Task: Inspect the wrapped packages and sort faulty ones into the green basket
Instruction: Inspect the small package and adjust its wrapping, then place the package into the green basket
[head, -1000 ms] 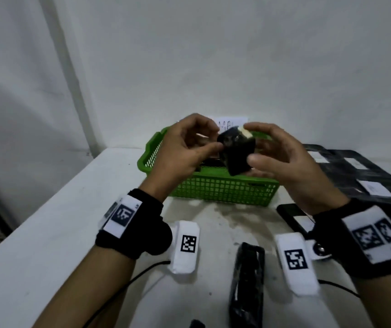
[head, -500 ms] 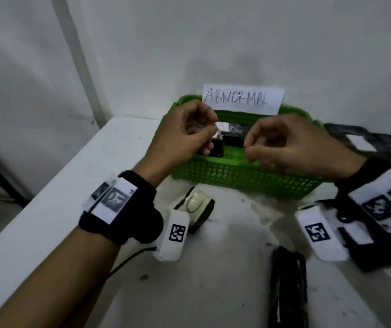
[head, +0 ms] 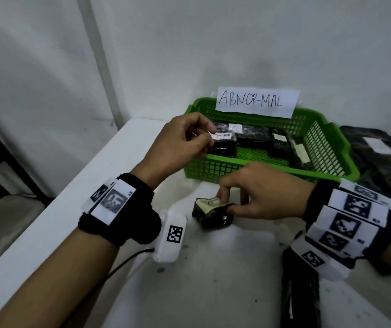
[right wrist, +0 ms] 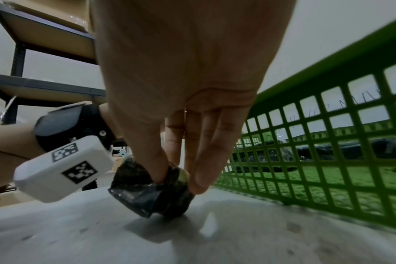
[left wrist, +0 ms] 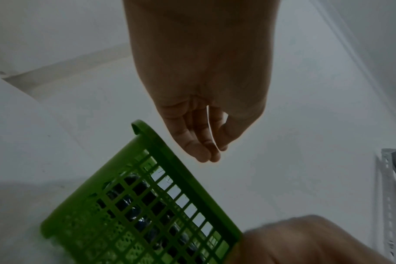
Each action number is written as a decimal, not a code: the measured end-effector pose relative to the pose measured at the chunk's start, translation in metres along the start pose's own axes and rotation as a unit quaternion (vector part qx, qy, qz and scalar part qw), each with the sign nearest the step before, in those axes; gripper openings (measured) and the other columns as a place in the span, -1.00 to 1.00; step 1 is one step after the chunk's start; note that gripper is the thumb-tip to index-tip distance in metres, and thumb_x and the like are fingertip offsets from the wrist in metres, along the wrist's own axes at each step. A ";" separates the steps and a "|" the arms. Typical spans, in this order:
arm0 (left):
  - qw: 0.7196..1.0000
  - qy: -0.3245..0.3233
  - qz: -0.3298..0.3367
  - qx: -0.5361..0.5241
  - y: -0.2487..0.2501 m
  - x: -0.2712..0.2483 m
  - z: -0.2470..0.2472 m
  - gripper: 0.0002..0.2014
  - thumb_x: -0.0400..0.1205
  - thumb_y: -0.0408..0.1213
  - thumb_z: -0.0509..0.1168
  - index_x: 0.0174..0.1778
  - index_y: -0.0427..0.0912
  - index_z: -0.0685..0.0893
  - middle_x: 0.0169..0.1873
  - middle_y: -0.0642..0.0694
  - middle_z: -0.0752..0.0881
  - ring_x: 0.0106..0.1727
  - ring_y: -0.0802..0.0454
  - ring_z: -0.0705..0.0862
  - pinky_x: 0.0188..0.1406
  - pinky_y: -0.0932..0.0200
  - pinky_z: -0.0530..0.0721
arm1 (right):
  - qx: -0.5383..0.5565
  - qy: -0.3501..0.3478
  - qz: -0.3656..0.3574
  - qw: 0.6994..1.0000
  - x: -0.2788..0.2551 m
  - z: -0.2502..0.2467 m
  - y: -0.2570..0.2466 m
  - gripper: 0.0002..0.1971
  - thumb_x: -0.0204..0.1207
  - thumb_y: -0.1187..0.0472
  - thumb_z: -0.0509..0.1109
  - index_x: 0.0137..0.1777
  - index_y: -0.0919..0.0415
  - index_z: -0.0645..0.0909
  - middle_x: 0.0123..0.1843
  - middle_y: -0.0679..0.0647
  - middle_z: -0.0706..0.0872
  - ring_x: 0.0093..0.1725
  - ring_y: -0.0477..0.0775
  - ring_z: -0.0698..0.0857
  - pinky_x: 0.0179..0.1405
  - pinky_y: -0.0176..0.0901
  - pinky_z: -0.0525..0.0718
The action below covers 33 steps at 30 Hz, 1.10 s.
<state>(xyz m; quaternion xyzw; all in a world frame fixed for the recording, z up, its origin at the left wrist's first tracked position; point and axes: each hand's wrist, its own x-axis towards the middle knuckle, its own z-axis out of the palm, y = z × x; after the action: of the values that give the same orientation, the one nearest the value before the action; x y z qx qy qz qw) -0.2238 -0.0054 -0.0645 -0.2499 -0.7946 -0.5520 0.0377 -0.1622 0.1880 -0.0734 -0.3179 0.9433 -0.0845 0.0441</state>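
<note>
A small black wrapped package [head: 213,217] with a torn, pale top lies on the white table just in front of the green basket [head: 213,170]. My right hand [head: 225,204] reaches down and pinches it between thumb and fingers, as the right wrist view shows: right hand [right wrist: 176,178], package [right wrist: 138,192]. My left hand [head: 207,138] hovers over the basket's near left corner with curled fingers. It pinches a thin white slip [left wrist: 211,128] between thumb and fingers [left wrist: 199,151]. Several black packages [head: 251,138] lie inside the basket.
A paper sign reading ABNORMAL [head: 256,102] is fixed to the basket's back rim. A long black package [head: 301,294] lies near the front right. More black packages [head: 383,157] are piled right of the basket. The table's left edge [head: 71,209] is close. A shelf rack [right wrist: 45,84] stands beyond.
A second ago both hands held the small package up before the basket. It then came to lie on the table, and my right hand has now come down and pinched it. The left hand stayed raised.
</note>
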 end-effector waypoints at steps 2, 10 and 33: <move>1.000 0.010 0.006 0.018 0.002 0.006 0.002 -0.87 0.58 -0.36 0.33 -0.10 -0.02 0.71 -0.24 -0.09 0.81 -0.22 -0.01 0.77 -0.11 0.09 0.73 | 0.009 0.003 -0.005 1.000 -0.008 -0.007 -0.004 -0.94 0.50 0.04 0.49 -0.12 -0.04 0.67 -0.16 -0.23 0.76 -0.32 -0.31 0.63 -0.19 -0.20 0.60; 0.997 0.026 0.035 0.068 -0.004 0.027 0.010 -0.89 0.65 -0.36 0.35 -0.06 -0.05 0.71 -0.24 0.16 0.70 -0.22 0.40 0.64 -0.20 0.48 0.51 | 0.041 0.161 0.089 0.982 -0.028 -0.104 0.016 -0.76 0.33 -0.08 0.34 -0.27 0.08 0.47 -0.38 -0.04 0.64 -0.41 -0.07 0.57 -0.34 -0.08 0.50; 0.952 0.011 -0.052 0.301 -0.011 0.040 0.037 -0.89 0.67 0.01 0.29 0.01 0.16 0.69 -0.26 0.22 0.68 -0.21 0.19 0.62 -0.40 0.30 0.36 | -0.094 -0.088 0.126 0.984 0.071 -0.058 0.140 -0.69 0.25 -0.01 0.74 -0.18 0.07 0.69 -0.17 0.01 0.72 -0.15 0.04 0.65 -0.32 -0.26 0.42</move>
<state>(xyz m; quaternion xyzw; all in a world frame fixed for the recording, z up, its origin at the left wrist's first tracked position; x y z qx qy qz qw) -0.2556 0.0392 -0.0748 -0.1788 -0.9354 -0.2909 0.0916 -0.3090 0.2622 -0.0444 -0.2054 0.9720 0.0394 0.1072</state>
